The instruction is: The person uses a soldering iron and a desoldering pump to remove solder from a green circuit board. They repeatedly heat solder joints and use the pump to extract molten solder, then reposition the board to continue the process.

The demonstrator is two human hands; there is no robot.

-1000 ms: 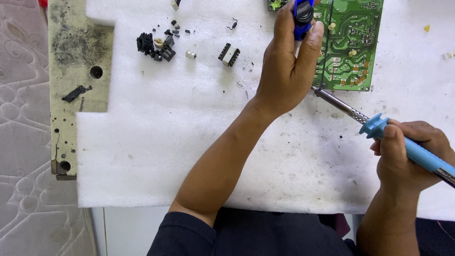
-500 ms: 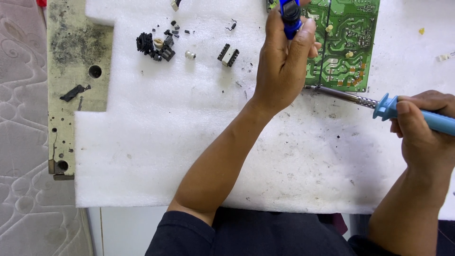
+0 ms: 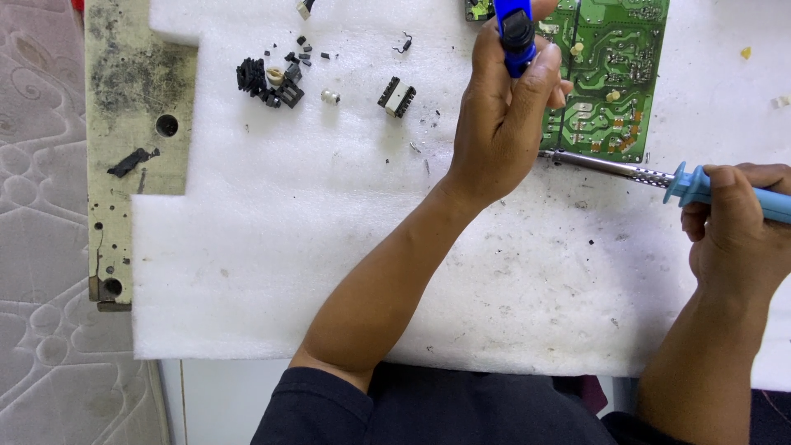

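Right hand gripping soldering iron (tip leftward, near-level).

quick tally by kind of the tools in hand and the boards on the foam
Soldering iron, in the right hand: 1
Blue pump-style tool, in the left hand: 1
Green circuit board: 1
Small board piece at the top edge: 1
Total: 4
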